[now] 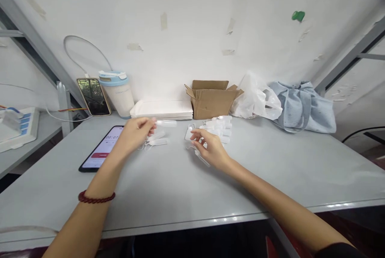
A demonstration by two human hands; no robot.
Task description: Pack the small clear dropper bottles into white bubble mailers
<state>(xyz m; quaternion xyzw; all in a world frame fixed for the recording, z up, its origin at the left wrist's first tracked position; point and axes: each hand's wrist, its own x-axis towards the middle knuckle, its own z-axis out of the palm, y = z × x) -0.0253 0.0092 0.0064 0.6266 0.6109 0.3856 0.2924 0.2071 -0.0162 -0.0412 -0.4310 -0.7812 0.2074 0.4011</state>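
Carefully, the left hand (138,133) holds up a clear tube (167,123) over the worktop (168,194).
From the head view, the left fingers are pinched on the tube's near end, its body pointing right, above and just behind a few loose tubes (158,142) with thin loops. The right hand (213,149) has its fingers curved, thumb and forefinger a little parted beside a small clear piece (188,134); whether they grip it, I cannot tell. A larger pile of tubes (225,129) lies just behind that hand, before an open cardboard box (212,104). A lit phone (100,154) lies flat beside the left forearm.
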